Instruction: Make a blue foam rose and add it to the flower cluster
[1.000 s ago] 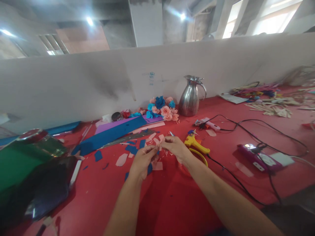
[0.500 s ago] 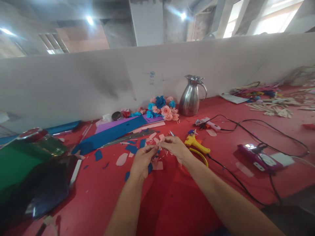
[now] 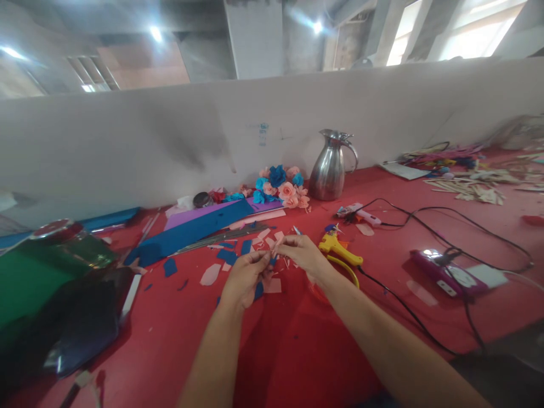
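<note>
A small pink paper piece (image 3: 277,245), perhaps part of a flower, is pinched in the fingers of my right hand (image 3: 302,256). Close beside it, my left hand (image 3: 244,279) has thumb and fingers pressed together; whatever lies between them is too small to make out. Cut pink paper petals (image 3: 209,275) and blue paper pieces (image 3: 170,267) lie scattered around and under both hands. Right of my right hand rests a yellow glue gun (image 3: 340,249) with a black cord. Finished pink and blue paper flowers (image 3: 280,187) sit in a cluster behind the scraps.
A steel jug (image 3: 329,170) stands by the white partition (image 3: 170,136). A pink glue gun (image 3: 359,214) and a purple power strip (image 3: 450,275) trail cords on the right. Blue paper (image 3: 191,232) lies behind the scraps; a glass jar (image 3: 80,249) and dark tablet-like slab (image 3: 85,334) are left.
My left hand has shifted slightly left and down, away from the pink paper piece. My right hand stays almost in place, still pinching it.
</note>
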Tool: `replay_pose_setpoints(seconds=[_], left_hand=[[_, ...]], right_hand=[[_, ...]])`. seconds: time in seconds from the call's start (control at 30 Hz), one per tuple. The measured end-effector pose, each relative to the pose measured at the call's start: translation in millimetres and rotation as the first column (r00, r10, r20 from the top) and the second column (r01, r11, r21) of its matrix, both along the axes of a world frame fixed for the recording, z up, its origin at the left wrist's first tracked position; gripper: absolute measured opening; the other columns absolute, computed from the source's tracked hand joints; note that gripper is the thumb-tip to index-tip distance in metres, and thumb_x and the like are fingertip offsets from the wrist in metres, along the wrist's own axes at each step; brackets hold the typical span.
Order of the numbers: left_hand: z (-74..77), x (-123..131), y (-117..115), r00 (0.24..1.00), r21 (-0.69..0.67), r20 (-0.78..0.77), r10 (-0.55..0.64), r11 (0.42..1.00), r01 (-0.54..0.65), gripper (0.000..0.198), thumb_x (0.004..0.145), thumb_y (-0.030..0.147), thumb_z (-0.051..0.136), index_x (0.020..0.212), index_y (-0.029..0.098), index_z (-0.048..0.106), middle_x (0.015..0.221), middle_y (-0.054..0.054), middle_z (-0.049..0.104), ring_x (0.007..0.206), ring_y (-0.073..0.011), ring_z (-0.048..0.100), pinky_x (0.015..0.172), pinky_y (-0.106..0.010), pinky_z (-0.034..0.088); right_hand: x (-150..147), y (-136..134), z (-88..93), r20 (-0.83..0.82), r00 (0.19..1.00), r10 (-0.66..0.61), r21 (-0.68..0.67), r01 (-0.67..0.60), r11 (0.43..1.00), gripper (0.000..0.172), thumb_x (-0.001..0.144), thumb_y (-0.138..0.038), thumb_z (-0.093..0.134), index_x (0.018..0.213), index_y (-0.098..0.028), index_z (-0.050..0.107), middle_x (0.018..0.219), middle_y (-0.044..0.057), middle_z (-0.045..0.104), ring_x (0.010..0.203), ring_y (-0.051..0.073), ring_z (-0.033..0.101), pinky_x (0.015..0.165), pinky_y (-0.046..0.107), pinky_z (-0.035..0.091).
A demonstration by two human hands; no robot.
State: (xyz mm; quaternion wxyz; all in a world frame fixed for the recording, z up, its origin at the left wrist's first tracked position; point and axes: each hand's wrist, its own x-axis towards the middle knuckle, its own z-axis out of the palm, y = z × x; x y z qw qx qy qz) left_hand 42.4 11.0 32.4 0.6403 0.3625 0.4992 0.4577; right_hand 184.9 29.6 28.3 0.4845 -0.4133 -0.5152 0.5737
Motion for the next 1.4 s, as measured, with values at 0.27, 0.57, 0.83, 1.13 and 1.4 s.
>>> replay_pose_setpoints(seconds=[0.27, 0.57, 0.83, 1.13, 1.4], left_hand=[[-4.7, -1.3, 3.0, 1.0, 0.037, -0.001, -0.015, 0.999, 0.015, 0.034, 0.045, 0.033, 0.084, 0.068, 0.012, 0.071, 0.053, 0.0, 0.057, 0.045, -0.0062, 0.046, 0.044, -0.018, 0.035], [-2.5, 1.5, 1.6, 0.999, 0.031, 0.023, 0.032, 0.999, -0.033, 0.029, 0.044, 0.027, 0.084, 0.063, 0.011, 0.068, 0.055, -0.001, 0.058, 0.047, -0.0062, 0.048, 0.047, -0.018, 0.035], [-1.5, 1.1, 0.8, 0.999, 0.035, -0.008, -0.031, 0.999, 0.031, 0.028, 0.05, 0.03, 0.081, 0.066, 0.012, 0.066, 0.053, 0.002, 0.054, 0.046, -0.0066, 0.046, 0.047, -0.019, 0.034], [-1.6, -2.1, 1.3, 0.999, 0.036, -0.003, -0.049, 0.998, 0.049, 0.035, 0.046, 0.035, 0.084, 0.069, 0.013, 0.07, 0.058, 0.0, 0.058, 0.049, -0.0063, 0.048, 0.051, -0.019, 0.038], [0.3, -3.4, 0.4, 0.993, 0.073, -0.091, -0.08, 0.994, 0.087, 0.03, 0.058, 0.036, 0.079, 0.076, 0.012, 0.072, 0.061, -0.002, 0.059, 0.048, -0.0067, 0.048, 0.045, -0.018, 0.035]], right_hand=[[-0.5, -0.1, -0.4, 0.015, 1.0, -0.025, -0.007, 0.025, 1.0, 0.011, 0.066, -0.027, 0.064, 0.062, -0.017, 0.064, 0.065, -0.002, 0.064, 0.065, 0.012, 0.055, 0.066, 0.025, 0.04], [0.0, 0.7, -0.2, 0.024, 0.999, -0.026, -0.017, 0.027, 1.0, 0.013, 0.065, -0.03, 0.066, 0.063, -0.017, 0.065, 0.065, -0.003, 0.063, 0.064, 0.011, 0.054, 0.066, 0.025, 0.039], [-0.4, -0.1, 0.3, 0.004, 1.0, 0.02, 0.0, -0.02, 1.0, 0.017, 0.065, -0.033, 0.066, 0.059, -0.018, 0.062, 0.064, -0.001, 0.064, 0.065, 0.013, 0.055, 0.069, 0.027, 0.04], [1.3, 1.5, -0.1, 0.021, 1.0, 0.007, 0.004, -0.007, 1.0, 0.012, 0.063, -0.029, 0.064, 0.06, -0.018, 0.061, 0.062, -0.002, 0.06, 0.063, 0.013, 0.053, 0.067, 0.028, 0.039], [0.7, 0.8, 1.4, 0.023, 1.0, 0.019, -0.02, -0.018, 1.0, 0.01, 0.062, -0.027, 0.062, 0.06, -0.018, 0.06, 0.061, -0.004, 0.058, 0.063, 0.012, 0.051, 0.067, 0.027, 0.039]])
